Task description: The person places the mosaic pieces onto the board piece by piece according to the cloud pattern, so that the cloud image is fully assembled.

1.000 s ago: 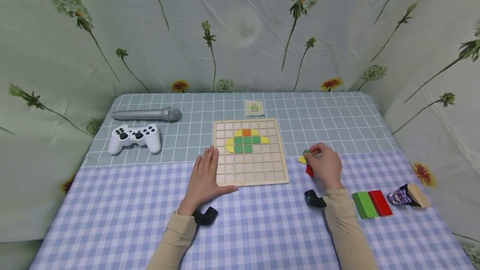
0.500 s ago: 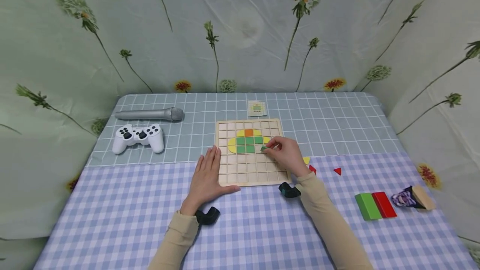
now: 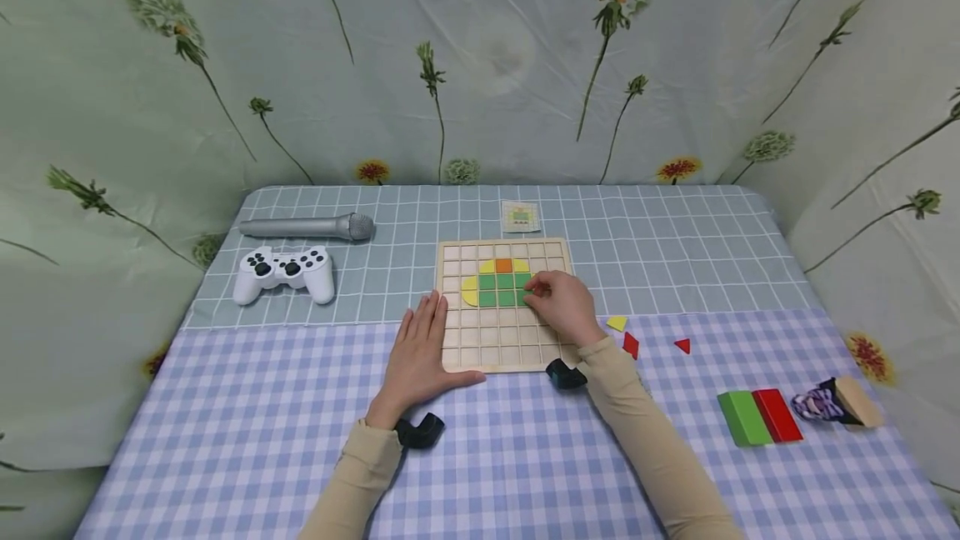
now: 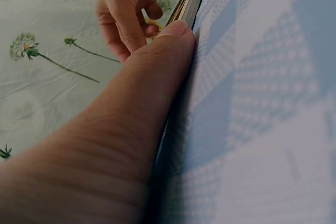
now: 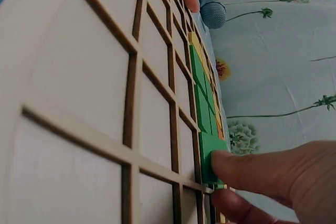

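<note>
A wooden grid board (image 3: 489, 338) lies in the middle of the table, with green, yellow and orange tiles set in its upper cells. My right hand (image 3: 564, 305) reaches over the board's right half. Its thumb and fingertip pinch a green square tile (image 5: 209, 150) at a cell beside the lower green row, seen close in the right wrist view. My left hand (image 3: 415, 361) lies flat along the board's left edge, fingers straight and thumb stretched by the front corner. Across the left wrist view runs the left thumb (image 4: 157, 51), with the right hand beyond it.
Right of the board lie a yellow piece (image 3: 617, 323), a red diamond (image 3: 631, 345) and a red triangle (image 3: 682, 346). Green (image 3: 745, 419) and red blocks (image 3: 777, 415) sit farther right. A pattern card (image 3: 521, 217), microphone (image 3: 307, 227) and white game controller (image 3: 285, 273) lie behind and left.
My right hand has carried a green tile from the loose pieces leftward onto the board, and lowered it into the lower green row. The left hand stays at the board's edge.
</note>
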Demonstrator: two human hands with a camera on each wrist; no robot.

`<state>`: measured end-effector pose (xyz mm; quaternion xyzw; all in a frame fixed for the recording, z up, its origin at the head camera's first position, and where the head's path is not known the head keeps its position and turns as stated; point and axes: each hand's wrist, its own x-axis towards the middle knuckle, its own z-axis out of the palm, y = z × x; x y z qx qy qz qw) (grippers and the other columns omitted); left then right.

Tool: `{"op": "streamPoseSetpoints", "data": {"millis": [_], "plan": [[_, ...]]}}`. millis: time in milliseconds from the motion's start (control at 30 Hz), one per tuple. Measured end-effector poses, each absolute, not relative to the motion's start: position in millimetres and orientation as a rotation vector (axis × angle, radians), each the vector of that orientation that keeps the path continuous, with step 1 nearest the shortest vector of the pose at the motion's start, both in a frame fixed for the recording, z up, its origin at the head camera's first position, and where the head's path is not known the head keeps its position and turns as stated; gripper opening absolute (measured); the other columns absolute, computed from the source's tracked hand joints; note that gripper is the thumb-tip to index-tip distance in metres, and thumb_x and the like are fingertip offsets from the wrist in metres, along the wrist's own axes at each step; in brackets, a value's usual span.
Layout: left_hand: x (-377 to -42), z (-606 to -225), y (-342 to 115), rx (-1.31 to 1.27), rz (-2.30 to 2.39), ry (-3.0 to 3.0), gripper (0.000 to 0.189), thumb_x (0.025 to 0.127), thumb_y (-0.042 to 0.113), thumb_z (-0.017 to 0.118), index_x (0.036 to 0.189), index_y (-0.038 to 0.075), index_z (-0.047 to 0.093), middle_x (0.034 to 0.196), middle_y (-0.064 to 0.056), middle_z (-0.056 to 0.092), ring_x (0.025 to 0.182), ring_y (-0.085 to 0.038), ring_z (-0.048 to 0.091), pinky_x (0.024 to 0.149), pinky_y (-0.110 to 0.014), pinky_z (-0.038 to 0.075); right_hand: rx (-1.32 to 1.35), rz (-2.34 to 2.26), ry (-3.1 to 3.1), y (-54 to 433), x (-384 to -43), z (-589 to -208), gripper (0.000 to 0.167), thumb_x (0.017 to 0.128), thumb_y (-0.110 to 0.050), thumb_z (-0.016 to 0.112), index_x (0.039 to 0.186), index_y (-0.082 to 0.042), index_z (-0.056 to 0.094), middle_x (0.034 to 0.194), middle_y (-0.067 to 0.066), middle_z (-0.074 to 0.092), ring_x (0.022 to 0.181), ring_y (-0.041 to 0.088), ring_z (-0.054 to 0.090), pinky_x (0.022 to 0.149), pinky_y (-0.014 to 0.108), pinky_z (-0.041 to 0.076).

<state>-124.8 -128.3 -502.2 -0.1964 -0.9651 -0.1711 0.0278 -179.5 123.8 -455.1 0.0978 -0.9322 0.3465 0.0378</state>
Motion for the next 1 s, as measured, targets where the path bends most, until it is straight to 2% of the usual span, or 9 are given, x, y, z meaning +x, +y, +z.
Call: {"op": "streamPoseSetpoints", "data": {"millis": [233, 400, 733, 867, 1000], "plan": [[-125.7, -500.3, -127.0, -0.601, -0.511, -2.986, 0.126, 0.067, 0.08, 0.059, 0.151, 0.0, 0.01, 0.157, -0.015, 0.007, 0.143, -0.025, 0.002, 0.114, -0.04, 0.0, 0.237, 1.002, -2.889, 121.5, -177.3, -454.3, 0.005, 0.082, -0.013, 0.074, 0.085, -0.01, 0.076, 0.073, -0.001, 0.062, 0.069, 0.018, 0.057, 0.058, 0.033, 0.045], [-125.2, -500.3, -127.2, -0.601, -0.519, -2.98, 0.126, 0.067, 0.079, 0.059, 0.151, 0.0, 0.011, 0.157, -0.015, 0.008, 0.143, -0.026, 0.003, 0.114, -0.041, 0.001, 0.246, 1.031, -2.92, 126.6, -172.2, -456.4, 0.008, 0.083, -0.014, 0.073, 0.089, -0.01, 0.076, 0.078, 0.0, 0.061, 0.071, 0.017, 0.055, 0.061, 0.032, 0.045], [-123.5, -503.2, -126.2, -0.61, -0.524, -2.973, 0.125, 0.067, 0.08, 0.059, 0.151, 0.0, 0.011, 0.157, -0.015, 0.008, 0.143, -0.026, 0.003, 0.114, -0.042, 0.002, 0.169, 1.045, -2.953, 173.1, -147.9, -446.4, 0.013, 0.082, -0.014, 0.072, 0.093, -0.007, 0.073, 0.08, 0.001, 0.062, 0.062, 0.016, 0.051, 0.054, 0.032, 0.041], [-123.5, -504.0, -126.9, -0.609, -0.527, -2.967, 0.125, 0.067, 0.08, 0.059, 0.151, 0.0, 0.011, 0.157, -0.015, 0.008, 0.143, -0.027, 0.004, 0.114, -0.042, 0.002, 0.142, 0.895, -3.018, 196.7, -139.8, -442.9, 0.014, 0.081, -0.011, 0.071, 0.094, -0.005, 0.073, 0.086, 0.006, 0.064, 0.073, 0.023, 0.058, 0.061, 0.038, 0.046], [-123.8, -504.9, -128.1, -0.6, -0.534, -2.972, 0.126, 0.066, 0.08, 0.058, 0.151, 0.0, 0.01, 0.157, -0.014, 0.007, 0.143, -0.026, 0.003, 0.114, -0.041, 0.001, 0.145, 0.795, -3.07, 214.7, -132.8, -441.5, 0.016, 0.079, -0.007, 0.071, 0.095, -0.003, 0.073, 0.091, 0.011, 0.064, 0.082, 0.028, 0.058, 0.065, 0.043, 0.048]]}}
